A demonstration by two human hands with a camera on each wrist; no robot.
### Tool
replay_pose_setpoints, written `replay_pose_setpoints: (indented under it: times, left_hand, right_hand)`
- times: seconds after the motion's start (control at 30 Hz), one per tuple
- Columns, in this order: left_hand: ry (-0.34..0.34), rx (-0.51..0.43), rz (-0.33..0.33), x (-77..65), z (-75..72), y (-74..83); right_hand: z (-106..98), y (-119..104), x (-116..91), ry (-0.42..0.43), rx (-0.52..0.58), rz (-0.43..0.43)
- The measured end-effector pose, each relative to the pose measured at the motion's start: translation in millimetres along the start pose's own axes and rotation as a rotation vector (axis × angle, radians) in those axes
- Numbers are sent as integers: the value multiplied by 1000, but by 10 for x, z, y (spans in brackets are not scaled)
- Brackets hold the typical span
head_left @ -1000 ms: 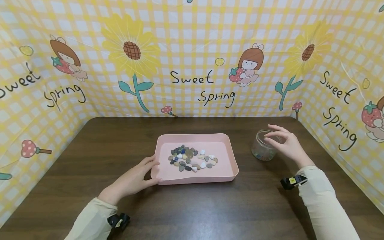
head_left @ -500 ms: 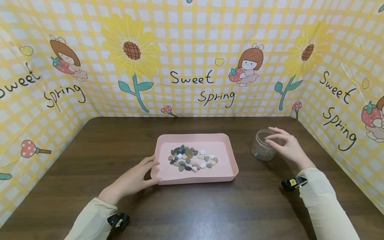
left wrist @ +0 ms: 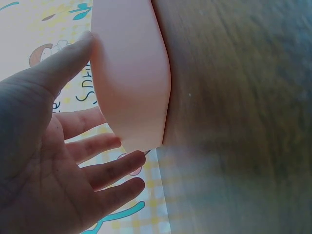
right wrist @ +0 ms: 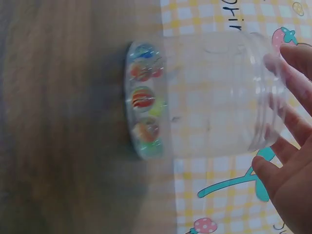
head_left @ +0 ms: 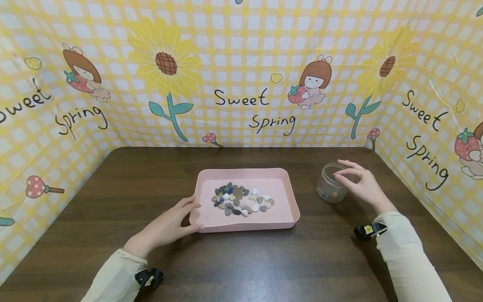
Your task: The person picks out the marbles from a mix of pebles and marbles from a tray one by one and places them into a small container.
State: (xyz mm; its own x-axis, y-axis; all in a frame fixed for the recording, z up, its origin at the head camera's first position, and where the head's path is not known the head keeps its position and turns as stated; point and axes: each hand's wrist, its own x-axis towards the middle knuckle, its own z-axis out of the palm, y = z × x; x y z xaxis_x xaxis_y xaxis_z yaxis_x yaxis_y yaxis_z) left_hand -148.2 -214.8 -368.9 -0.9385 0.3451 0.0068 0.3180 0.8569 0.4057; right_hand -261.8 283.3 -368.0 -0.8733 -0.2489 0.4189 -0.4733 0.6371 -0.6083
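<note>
In the head view, a pink rectangular tray [head_left: 281, 214] sits mid-table, bearing several grey, white, tan and blue pebbles [head_left: 236, 194]. My left hand [head_left: 166, 228] rests on its near-left corner. In the left wrist view, the thumb touches the rim while the other fingers [left wrist: 114, 173] stretch fairly straight past the tray's end. To the right stands a clear wide-mouthed jar [head_left: 329, 191]. My right hand [head_left: 364, 186] holds it by the rim, thumb on one side and fingers on the other. Several coloured marbles [right wrist: 144, 100] lie at the jar's bottom in the right wrist view.
The brown wooden table [head_left: 249, 264] extends around the tray and jar. A yellow checked cloth [head_left: 241, 54] with sunflower and strawberry prints hangs behind and along both sides. Black wrist cameras [head_left: 370, 230] are strapped over both pale sleeves.
My right hand has shifted slightly toward me and to the right at the jar's mouth. The marbles look differently arranged in the jar. My left hand and the tray have stayed put.
</note>
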Motion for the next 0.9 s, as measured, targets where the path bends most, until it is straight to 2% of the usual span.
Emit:
replay_pose_setpoints:
  times: [0.17, 0.27, 0.6, 0.9]
  left_hand:
    - [7, 0, 3, -2, 10, -6]
    - [12, 3, 2, -2, 18, -10]
    - [9, 1, 5, 3, 24, -17]
    - [8, -4, 0, 3, 22, -17]
  right_hand:
    - [-2, -98, 64, 38, -34, -71]
    - [11, -199, 116, 29, -26, -97]
    - [172, -580, 322, -50, 54, -135]
    - [401, -876, 547, -173, 184, -172]
